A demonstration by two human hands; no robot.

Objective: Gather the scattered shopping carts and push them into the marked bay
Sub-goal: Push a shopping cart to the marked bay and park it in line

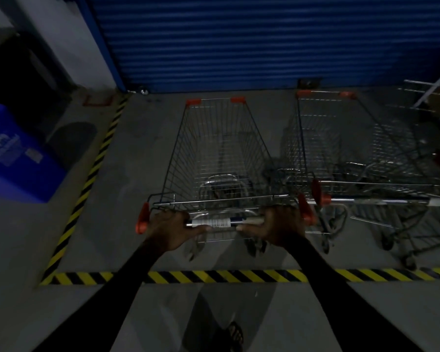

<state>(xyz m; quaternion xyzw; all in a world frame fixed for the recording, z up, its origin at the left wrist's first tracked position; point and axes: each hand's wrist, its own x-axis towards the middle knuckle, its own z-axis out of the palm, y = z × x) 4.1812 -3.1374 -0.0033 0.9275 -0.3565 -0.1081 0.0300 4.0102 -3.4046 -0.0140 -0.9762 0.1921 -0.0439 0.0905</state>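
Three carts (pixel 219 153), two hands (pixel 172 228).

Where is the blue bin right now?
In the head view the blue bin stands at the far left, outside the striped floor tape marking the bay, well left of the held cart.

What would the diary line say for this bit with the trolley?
step: pushing cart into striped bay | hands: left, right both on handle | neighbour cart parked on right | shutter ahead
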